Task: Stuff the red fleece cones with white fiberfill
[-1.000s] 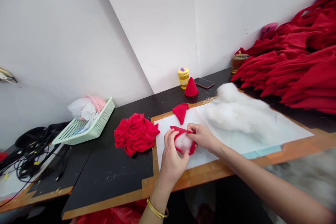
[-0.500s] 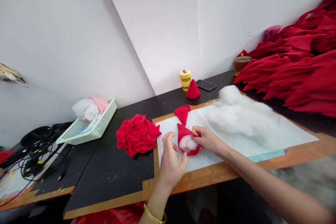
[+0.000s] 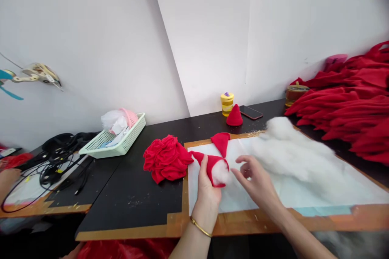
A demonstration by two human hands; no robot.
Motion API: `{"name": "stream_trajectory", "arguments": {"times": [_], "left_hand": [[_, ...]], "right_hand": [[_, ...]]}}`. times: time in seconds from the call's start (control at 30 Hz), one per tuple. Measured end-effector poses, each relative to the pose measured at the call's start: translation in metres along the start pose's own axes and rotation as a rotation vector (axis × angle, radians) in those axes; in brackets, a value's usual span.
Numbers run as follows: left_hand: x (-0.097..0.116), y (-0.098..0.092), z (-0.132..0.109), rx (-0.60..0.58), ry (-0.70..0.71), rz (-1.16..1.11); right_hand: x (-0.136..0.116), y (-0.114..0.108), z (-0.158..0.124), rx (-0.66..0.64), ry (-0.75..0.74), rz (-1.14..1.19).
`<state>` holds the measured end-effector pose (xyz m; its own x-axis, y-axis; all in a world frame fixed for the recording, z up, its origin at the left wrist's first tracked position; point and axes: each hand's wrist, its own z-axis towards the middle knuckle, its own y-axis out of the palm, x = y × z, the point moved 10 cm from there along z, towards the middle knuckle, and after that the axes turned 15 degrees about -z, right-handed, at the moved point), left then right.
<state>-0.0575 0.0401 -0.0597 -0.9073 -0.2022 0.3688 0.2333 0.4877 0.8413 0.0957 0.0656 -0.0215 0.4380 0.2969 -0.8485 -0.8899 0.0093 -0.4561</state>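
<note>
My left hand [image 3: 208, 188] is wrapped round a red felt cone hat [image 3: 209, 163], which lies tilted with its tip to the left. White stuffing [image 3: 220, 173] fills the hat's opening, facing right. Just right of that opening, my right hand [image 3: 254, 180] holds nothing that I can see, its thumb and fingers apart. A flat red cone piece [image 3: 221, 143] lies on the white sheet [image 3: 238, 198] beyond the held hat. To the right spreads a large heap of loose white stuffing [image 3: 291, 149].
Left of the sheet is a pile of red cone pieces [image 3: 166, 158]. A green basket [image 3: 121, 145], a yellow cup [image 3: 227, 104], a standing red cone [image 3: 234, 116] and a phone [image 3: 251, 112] sit farther back. Red fabric [image 3: 349, 105] is heaped at right; tangled cables [image 3: 51, 170] and another person's hand [image 3: 10, 180] are at left.
My left hand has closed round the red hat, which has turned so its opening faces right. My right hand has let go of its rim and moved off right. The view has shifted left.
</note>
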Motion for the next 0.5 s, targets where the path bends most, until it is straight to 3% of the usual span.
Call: {"name": "stream_trajectory", "arguments": {"times": [0.07, 0.23, 0.4, 0.5], "left_hand": [[0.009, -0.001, 0.002, -0.007, 0.075, -0.034], [0.006, 0.000, -0.003, -0.074, 0.076, 0.013], [0.024, 0.009, -0.020, -0.218, 0.320, 0.258], [0.026, 0.011, -0.024, -0.267, 0.374, 0.444]], "right_hand": [[-0.004, -0.012, -0.014, 0.117, -0.051, -0.038], [-0.011, 0.019, -0.037, -0.013, -0.063, 0.139], [-0.021, 0.045, -0.044, -0.155, 0.048, 0.355], [-0.015, 0.053, -0.044, -0.180, 0.205, 0.494]]}}
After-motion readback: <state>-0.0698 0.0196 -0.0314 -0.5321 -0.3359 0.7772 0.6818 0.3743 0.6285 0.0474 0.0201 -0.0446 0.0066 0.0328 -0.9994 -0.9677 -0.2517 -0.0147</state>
